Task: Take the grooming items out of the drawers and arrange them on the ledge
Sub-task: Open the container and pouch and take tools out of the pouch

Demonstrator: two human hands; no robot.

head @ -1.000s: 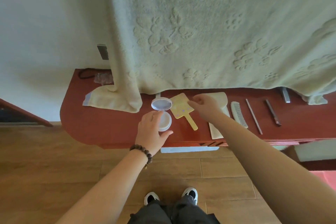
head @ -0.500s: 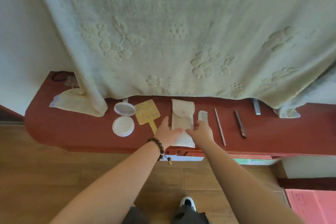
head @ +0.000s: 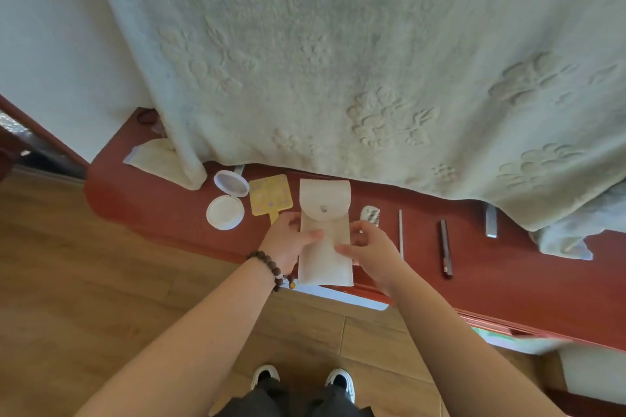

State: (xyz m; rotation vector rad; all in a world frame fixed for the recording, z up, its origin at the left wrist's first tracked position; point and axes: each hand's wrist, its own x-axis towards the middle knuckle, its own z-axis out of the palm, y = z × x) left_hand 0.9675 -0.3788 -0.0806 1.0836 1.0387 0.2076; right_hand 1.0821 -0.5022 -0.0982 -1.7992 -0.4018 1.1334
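A: We have both hands on the cream fabric pouch with the snap flap (head: 324, 230); it lies flat on the dark red wooden ledge (head: 508, 267), its near end reaching the ledge's front edge at our six o'clock; our left hand (head: 288, 242) pinches its left edge in a narrow grip, thumb on top; our right hand (head: 367, 247) does the same on its right edge.

B: That overhang worries us; if we nudge it further toward six o'clock while straightening it, soft cloth like that could slump off onto the wooden floor.

A: Agreed; and the neighbours sit close; the yellow paddle-shaped hand mirror (head: 270, 195) is at nine o'clock of the pouch, its handle just beside our left hand; the white open round compact (head: 226, 203) lies further out at nine.

B: At three o'clock the small white comb (head: 370, 213) is partly behind our right hand; a sideways shift could knock it askew, or push it into the thin pale stick (head: 400, 234) beyond it.

A: The dark slim stick-like tool (head: 445, 247) and the small grey metal piece (head: 491, 225) lie well apart, so we judge them safe.

B: One more risk; the pale green embossed blanket (head: 338, 61) hangs over the ledge at twelve o'clock, its hem meeting the pouch's flap; pushing the pouch that way could tuck it out of sight.
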